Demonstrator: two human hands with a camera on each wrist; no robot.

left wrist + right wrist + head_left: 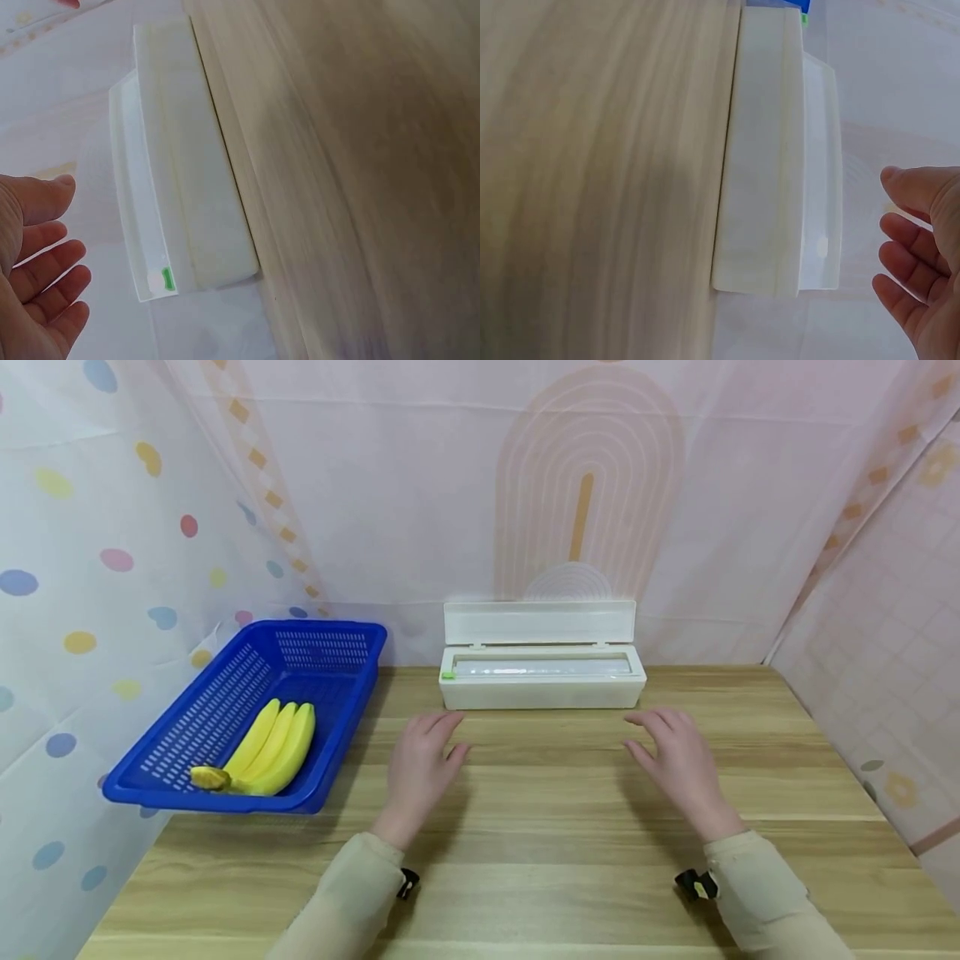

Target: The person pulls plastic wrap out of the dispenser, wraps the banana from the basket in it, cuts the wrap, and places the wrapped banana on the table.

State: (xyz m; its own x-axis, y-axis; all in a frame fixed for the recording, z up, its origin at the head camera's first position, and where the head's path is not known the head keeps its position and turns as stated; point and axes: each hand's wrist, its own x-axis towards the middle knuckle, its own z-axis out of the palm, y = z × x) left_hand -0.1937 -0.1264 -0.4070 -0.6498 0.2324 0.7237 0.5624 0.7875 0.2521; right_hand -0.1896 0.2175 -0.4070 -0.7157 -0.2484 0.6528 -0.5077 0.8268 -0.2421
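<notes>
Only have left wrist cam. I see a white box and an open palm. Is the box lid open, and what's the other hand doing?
Observer: Lid is up; the white dispenser box stands open at the table's far edge.
Operator: Right hand?
Observer: The right hand hovers open just short of the box, holding nothing; the left hand mirrors it.
Operator: Anything else around?
Observer: A blue basket to the left holds bananas.

Soft, even overhead light fills the pink-walled booth, bright without glare. Faint shadows pool under both hands and beside the basket [247,710] on the table [540,860]. The head view bows at its edges; both wrist views show the wood grain smeared by blur.
</notes>
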